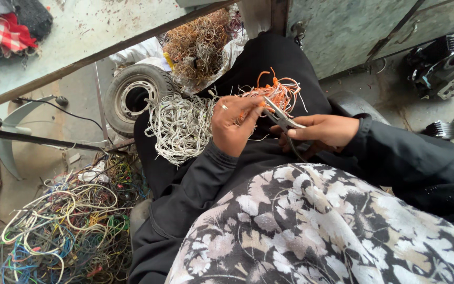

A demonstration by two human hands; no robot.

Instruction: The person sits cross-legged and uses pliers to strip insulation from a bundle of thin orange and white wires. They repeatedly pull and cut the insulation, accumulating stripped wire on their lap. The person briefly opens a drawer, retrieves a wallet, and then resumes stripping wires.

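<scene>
A big tangle of many-coloured wires lies on the floor, well below and left of the left hand. Just left of that hand, a pale heap of white stripped wire casings rests on the lap. The left hand's grip is clenched on a small frayed bunch of orange wires, its loose ends fanning upward. The right hand grasps metal pliers, whose tips touch the orange bunch.

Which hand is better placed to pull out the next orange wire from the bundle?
Left. The left hand already grips the orange wire bundle; the right hand is occupied holding the pliers.
</scene>
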